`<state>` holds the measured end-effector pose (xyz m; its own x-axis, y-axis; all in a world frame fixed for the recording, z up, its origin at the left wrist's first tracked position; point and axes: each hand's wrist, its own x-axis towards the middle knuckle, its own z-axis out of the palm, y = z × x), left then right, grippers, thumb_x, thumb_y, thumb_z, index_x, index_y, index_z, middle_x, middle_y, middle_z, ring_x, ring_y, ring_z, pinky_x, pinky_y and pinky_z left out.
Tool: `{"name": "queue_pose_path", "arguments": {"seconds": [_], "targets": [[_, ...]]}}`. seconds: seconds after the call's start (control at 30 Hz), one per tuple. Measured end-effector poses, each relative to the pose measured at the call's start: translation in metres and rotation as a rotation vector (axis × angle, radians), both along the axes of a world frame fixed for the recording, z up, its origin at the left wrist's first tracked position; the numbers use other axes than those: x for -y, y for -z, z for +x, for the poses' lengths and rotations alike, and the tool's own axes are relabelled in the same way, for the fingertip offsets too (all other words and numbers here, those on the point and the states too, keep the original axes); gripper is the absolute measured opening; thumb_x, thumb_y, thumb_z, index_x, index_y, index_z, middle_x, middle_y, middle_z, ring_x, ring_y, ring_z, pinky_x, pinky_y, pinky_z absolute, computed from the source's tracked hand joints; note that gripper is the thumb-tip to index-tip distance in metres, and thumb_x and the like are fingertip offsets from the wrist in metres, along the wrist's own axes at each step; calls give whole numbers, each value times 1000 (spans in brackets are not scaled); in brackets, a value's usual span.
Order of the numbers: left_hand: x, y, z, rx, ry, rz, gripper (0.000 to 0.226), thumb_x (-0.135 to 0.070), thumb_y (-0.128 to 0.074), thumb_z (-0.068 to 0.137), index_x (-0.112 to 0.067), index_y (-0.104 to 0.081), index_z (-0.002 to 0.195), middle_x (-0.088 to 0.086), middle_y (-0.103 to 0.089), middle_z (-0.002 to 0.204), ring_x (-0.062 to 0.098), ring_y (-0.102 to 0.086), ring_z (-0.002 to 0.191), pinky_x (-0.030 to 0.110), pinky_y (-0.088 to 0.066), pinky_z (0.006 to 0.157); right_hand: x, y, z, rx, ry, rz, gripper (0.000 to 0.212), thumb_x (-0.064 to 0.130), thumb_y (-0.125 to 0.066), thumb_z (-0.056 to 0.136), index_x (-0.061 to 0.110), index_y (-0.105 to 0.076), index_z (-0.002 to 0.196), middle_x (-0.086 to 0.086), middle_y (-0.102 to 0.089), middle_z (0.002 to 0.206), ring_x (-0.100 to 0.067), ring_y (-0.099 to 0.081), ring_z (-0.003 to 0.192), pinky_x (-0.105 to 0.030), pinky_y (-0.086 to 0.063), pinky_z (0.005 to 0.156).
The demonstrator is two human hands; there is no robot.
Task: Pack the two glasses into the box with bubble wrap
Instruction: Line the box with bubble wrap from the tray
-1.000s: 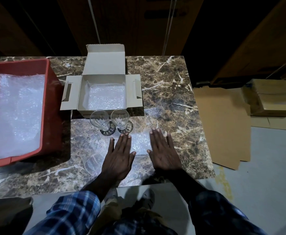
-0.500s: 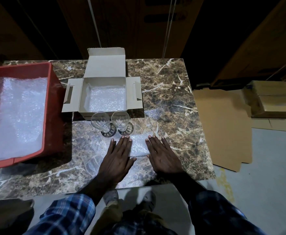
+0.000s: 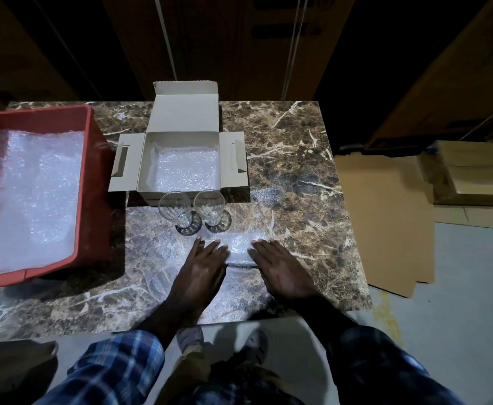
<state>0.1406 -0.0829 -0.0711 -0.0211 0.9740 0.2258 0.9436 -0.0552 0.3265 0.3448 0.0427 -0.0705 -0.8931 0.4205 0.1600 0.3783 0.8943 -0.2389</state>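
Observation:
Two clear glasses stand side by side just in front of the open box: the left glass (image 3: 176, 209) and the right glass (image 3: 210, 206). The cardboard box (image 3: 181, 124) has its lid and side flaps open, and bubble wrap lines its bottom. A sheet of bubble wrap (image 3: 239, 247) lies flat on the marble table (image 3: 298, 171) near the front edge. My left hand (image 3: 200, 270) and my right hand (image 3: 282, 270) press flat on this sheet, fingers straight, a little short of the glasses.
A red crate (image 3: 93, 185) holding more bubble wrap fills the table's left side. Flattened cardboard (image 3: 385, 223) and stacked boxes (image 3: 470, 173) lie on the floor to the right. Dark cabinets stand behind the table.
Both hands slid slightly towards me over the bubble wrap sheet, staying flat. The glasses and box have not moved.

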Motion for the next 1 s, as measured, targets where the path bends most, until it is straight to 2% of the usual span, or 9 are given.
{"name": "queue_pose_path", "arguments": {"seconds": [0.07,0.13,0.23,0.33,0.43,0.57,0.67,0.73,1.0], "targets": [[-3,-7,1,141,-87,-22,35,-28,-47,98,-10,-71,116,5,-71,121,20,-61,121,50,-30,117,-3,-2,-2,-80,75,-114,34,10,-56,90,6,-67,122,-11,-65,131,-25,-58,123,-39,-33,114],[-8,-18,1,294,-173,-17,32,-33,-49,99,-11,-72,102,3,-75,102,18,-67,102,44,-34,113,-5,-9,-5,-183,180,-275,25,11,-63,90,8,-72,112,-7,-71,120,-21,-61,114,-39,-43,105],[-16,-33,1,463,-309,-17,27,-32,-57,99,-16,-67,79,-5,-64,69,13,-55,68,33,-43,92,-8,-23,-13,-267,366,-477,13,14,-72,87,10,-77,99,-2,-73,96,-16,-62,89,-33,-51,82],[-24,-36,2,538,-460,-53,26,-27,-63,97,-19,-62,72,-9,-55,61,18,-53,68,35,-43,65,-10,-35,-19,-243,505,-541,9,19,-74,86,10,-77,86,-2,-65,77,-17,-54,78,-29,-41,71],[-33,-29,3,500,-554,-106,33,-38,-57,95,-26,-45,66,-11,-46,60,24,-51,77,37,-34,75,-11,-39,-25,-190,605,-566,20,27,-73,87,12,-69,74,11,-49,66,-24,-50,87,-38,-41,80],[-42,-22,9,487,-683,-192,27,-40,-58,98,-22,-53,79,3,-61,77,31,-53,98,42,-28,87,-13,-36,-33,-92,679,-556,27,34,-70,88,24,-52,72,14,-44,67,-28,-50,95,-41,-35,86],[-48,-25,15,453,-746,-214,27,-42,-59,97,-15,-62,92,10,-67,90,33,-53,107,42,-25,89,-13,-32,-38,-68,729,-569,18,33,-69,89,18,-60,91,9,-51,83,-27,-49,102,-40,-31,90],[-51,-26,16,436,-780,-230,29,-43,-60,96,-14,-63,95,11,-68,94,34,-53,109,42,-25,90,-11,-33,-41,-88,765,-594,25,29,-69,89,18,-58,108,7,-55,91,-24,-48,105,-39,-27,90],[-43,-24,20,455,-848,-120,21,-37,-69,91,-20,-60,82,-6,-61,76,30,-53,98,33,-16,79,-4,-26,-45,-10,813,-517,34,32,-64,91,30,-57,124,2,-63,118,-25,-46,116,-44,-28,94]]}}
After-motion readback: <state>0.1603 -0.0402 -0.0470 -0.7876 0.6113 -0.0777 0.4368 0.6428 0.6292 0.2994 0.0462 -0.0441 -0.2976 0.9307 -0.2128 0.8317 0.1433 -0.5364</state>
